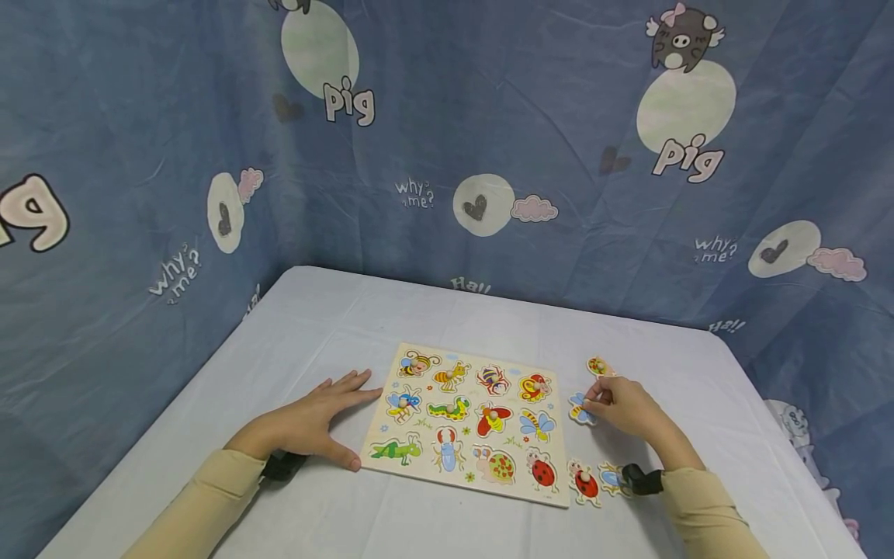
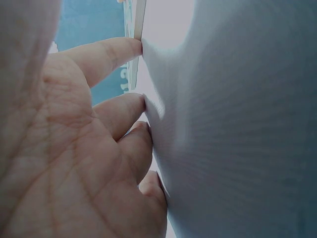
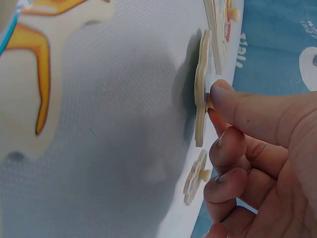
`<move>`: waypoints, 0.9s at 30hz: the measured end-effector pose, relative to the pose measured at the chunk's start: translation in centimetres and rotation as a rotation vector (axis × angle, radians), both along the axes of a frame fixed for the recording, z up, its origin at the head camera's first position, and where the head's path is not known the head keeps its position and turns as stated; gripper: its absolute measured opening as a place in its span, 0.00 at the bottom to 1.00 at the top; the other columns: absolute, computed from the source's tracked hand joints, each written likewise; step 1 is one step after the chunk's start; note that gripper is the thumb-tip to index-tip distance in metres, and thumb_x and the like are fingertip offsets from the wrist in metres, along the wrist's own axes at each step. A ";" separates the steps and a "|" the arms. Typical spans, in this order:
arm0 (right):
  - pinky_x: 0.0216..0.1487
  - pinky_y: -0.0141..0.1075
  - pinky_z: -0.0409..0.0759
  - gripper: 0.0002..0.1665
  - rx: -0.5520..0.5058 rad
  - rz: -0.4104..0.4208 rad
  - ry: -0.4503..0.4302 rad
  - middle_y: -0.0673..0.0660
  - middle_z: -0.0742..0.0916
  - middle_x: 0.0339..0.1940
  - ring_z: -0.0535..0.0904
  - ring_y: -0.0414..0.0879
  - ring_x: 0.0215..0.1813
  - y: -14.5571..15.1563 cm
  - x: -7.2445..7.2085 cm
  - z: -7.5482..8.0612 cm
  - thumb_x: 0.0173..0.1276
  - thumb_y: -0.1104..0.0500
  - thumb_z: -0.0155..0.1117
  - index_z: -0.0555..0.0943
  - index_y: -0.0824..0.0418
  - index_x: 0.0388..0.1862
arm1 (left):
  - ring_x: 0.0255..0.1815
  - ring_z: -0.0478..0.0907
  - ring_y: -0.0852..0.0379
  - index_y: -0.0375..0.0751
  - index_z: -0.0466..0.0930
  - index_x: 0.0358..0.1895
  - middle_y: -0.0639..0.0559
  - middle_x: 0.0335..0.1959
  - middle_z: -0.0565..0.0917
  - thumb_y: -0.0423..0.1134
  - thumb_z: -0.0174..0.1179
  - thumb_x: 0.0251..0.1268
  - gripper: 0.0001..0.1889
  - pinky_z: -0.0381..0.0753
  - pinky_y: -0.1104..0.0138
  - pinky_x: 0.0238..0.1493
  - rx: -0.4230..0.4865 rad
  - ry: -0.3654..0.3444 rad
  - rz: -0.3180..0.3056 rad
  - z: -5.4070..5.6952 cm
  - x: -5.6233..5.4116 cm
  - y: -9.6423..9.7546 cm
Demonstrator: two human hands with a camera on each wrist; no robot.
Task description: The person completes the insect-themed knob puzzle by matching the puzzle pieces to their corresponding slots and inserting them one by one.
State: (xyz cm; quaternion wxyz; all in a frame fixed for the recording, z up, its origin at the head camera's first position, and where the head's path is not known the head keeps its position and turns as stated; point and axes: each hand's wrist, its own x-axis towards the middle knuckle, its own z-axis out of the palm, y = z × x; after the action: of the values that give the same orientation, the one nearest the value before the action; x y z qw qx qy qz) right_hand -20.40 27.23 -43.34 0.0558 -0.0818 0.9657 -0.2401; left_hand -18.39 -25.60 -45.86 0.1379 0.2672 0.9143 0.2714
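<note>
Blue-winged wooden piece (image 1: 578,410); in right hand (image 1: 628,407)

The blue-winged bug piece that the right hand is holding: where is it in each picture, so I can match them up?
Head: the blue-winged bug piece is right of centre, below the middle, pinched by the right hand.
Left wrist: not in this picture.
Right wrist: a little right of centre, above the middle, seen edge-on.
Shared landmark: the blue curtain shows in all three views.
</note>
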 end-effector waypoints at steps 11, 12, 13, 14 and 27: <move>0.30 0.34 0.68 0.11 -0.023 -0.045 -0.040 0.48 0.78 0.23 0.71 0.44 0.29 0.3 0.3 -0.1 0.72 0.53 0.73 0.84 0.59 0.34 | 0.90 0.44 0.29 0.49 0.66 0.84 0.37 0.90 0.52 0.68 0.83 0.43 0.62 0.41 0.29 0.86 -0.004 -0.002 0.002 0.2 0.1 0.1; 0.30 0.34 0.68 0.11 -0.025 -0.050 -0.045 0.48 0.78 0.23 0.71 0.44 0.29 0.4 0.3 -0.1 0.72 0.53 0.73 0.84 0.59 0.34 | 0.90 0.44 0.29 0.49 0.66 0.84 0.37 0.90 0.52 0.68 0.83 0.43 0.62 0.41 0.29 0.86 -0.003 -0.002 0.003 0.2 0.1 0.1; 0.30 0.35 0.69 0.12 -0.025 -0.049 -0.048 0.48 0.78 0.23 0.71 0.44 0.29 0.4 0.4 -0.1 0.72 0.53 0.73 0.84 0.59 0.34 | 0.90 0.44 0.29 0.49 0.66 0.84 0.37 0.90 0.52 0.68 0.83 0.43 0.62 0.41 0.29 0.86 -0.003 -0.003 0.003 0.2 0.1 0.1; 0.30 0.35 0.69 0.12 -0.025 -0.048 -0.049 0.48 0.78 0.22 0.71 0.44 0.29 0.4 0.4 -0.1 0.72 0.53 0.73 0.84 0.59 0.33 | 0.90 0.44 0.29 0.49 0.66 0.84 0.37 0.90 0.52 0.68 0.83 0.43 0.62 0.41 0.29 0.86 -0.002 -0.003 0.003 0.2 0.1 0.1; 0.28 0.33 0.67 0.13 -0.017 -0.029 -0.056 0.48 0.76 0.23 0.70 0.43 0.28 0.6 0.5 -0.2 0.71 0.53 0.75 0.84 0.59 0.33 | 0.90 0.44 0.29 0.49 0.66 0.84 0.38 0.90 0.52 0.67 0.83 0.44 0.62 0.41 0.29 0.86 -0.006 -0.005 0.006 0.2 0.1 0.1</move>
State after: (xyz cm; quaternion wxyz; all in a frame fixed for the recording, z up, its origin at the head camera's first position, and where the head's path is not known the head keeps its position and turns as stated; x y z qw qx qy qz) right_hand -19.90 27.87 -43.58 0.0789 -0.0614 0.9628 -0.2511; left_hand -18.25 -25.48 -45.64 0.1403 0.2632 0.9155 0.2700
